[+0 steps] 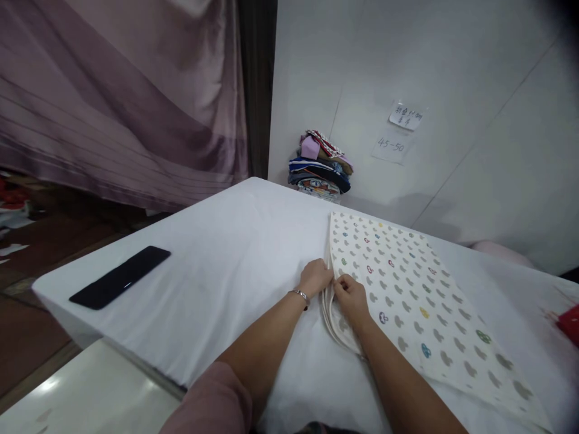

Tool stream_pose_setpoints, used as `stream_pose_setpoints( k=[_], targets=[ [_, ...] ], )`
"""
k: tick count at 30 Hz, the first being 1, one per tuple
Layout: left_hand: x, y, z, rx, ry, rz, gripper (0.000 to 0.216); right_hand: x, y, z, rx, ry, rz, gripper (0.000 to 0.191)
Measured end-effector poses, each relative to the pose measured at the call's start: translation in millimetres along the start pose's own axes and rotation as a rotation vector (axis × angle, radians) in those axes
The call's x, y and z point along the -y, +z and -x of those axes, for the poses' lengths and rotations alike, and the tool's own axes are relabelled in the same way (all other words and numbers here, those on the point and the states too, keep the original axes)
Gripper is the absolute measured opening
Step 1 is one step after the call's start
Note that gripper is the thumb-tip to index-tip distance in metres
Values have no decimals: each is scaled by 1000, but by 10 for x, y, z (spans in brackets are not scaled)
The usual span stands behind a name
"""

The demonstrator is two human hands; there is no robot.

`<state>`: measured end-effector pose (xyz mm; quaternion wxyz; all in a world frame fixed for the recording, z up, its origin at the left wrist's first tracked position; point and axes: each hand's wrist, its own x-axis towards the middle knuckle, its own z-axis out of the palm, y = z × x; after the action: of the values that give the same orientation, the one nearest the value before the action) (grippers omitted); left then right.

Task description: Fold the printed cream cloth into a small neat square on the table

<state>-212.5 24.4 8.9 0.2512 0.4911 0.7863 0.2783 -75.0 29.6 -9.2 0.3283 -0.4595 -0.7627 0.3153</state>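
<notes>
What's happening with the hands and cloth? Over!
Right hand pinching left edge of cloth; left hand touching there, grip unclear. Cloth layered, lying on table. Black slab off left, not in the way.

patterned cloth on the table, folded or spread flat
The patterned cloth looks folded: several layered edges show beside the left hand and right hand.

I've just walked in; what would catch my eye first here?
Probably the pale patterned cloth, spread over the right part of the white table, with the left hand and right hand at its left edge. Next, the dark, flat object stands out at the table's left end, and the colorful fabric stack at the far edge by the wall.
</notes>
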Motion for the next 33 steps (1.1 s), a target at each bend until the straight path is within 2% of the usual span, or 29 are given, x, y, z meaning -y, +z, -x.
stream_pose_setpoints(
  k=[4, 10, 13, 17, 21, 24, 26, 28, 30, 33],
  targets=[
    [8, 8, -32, 46, -21, 99, 17, 3, 5, 2, -14, -15, -10, 21],
    [40, 65, -89, 75, -60, 219, 18, 80, -11, 0, 87, -90, 117, 18],
    [46, 67, -91, 102, -46, 213, 12, 76, 2, 24, 111, -113, 54, 21],
    [35, 56, -62, 64, -17, 189, 14, 1, -1, 22, 122, -107, -52, 24],
    [21, 60, -33, 32, 7, 141, 14, -89, -159, -217, 72, -121, -26, 22],
    [15, 61, -21, 20, 8, 127, 14, -167, -319, -555, -24, -233, 166, 27],
    [15, 58, -17, 10, 9, 121, 13, -254, -392, -767, -8, -276, 324, 36],
    [20, 56, -14, 15, 7, 128, 12, -388, -442, -911, 82, -226, 498, 43],
    [29, 56, -12, 25, 0, 145, 11, -559, -491, -976, 157, -83, 659, 49],
    [40, 60, -12, 27, -10, 161, 10, -784, -566, -983, 178, 101, 794, 53]
  ],
)
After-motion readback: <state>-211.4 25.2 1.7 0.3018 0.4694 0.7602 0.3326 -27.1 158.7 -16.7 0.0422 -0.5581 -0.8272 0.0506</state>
